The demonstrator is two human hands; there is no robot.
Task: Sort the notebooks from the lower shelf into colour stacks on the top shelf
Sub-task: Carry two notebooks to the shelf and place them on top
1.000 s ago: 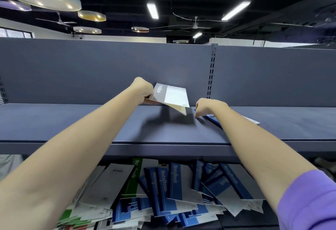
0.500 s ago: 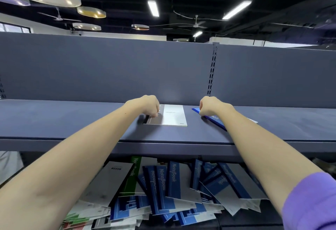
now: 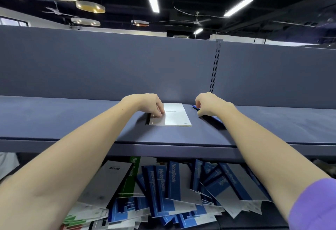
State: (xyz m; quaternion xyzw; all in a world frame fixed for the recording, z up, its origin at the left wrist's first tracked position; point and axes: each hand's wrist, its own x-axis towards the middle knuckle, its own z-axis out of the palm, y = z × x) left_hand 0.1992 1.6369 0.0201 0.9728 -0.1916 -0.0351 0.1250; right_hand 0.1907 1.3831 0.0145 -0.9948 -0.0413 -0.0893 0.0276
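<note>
Nearest, below both forearms and well short of the fingers, the pile (image 3: 163, 193) of notebooks lies heaped on the lower shelf: mostly blue, a few grey, one green (image 3: 133, 173) toward the left. Their spines run roughly away from the person, fanned at mixed angles.

Above it, the top shelf (image 3: 72, 120) carries two starts of stacks. The left hand (image 3: 151, 105) rests on the grey notebook (image 3: 175, 115), fingers curled down onto its left, spine side; whether they pinch the edge or merely press it I cannot tell. The notebook lies flat, its long axis running away from the person, most of it to the right of those fingers. The right hand (image 3: 209, 103) sits just beside it to the right, fingers curled down onto the blue notebook (image 3: 216, 119), which is largely hidden under hand and wrist; its grip is equally unclear.

The next pick probably comes from the pile, straight down and back toward the body from both hands. The blue cluster lies under the right arm, grey and green covers under the left.
</note>
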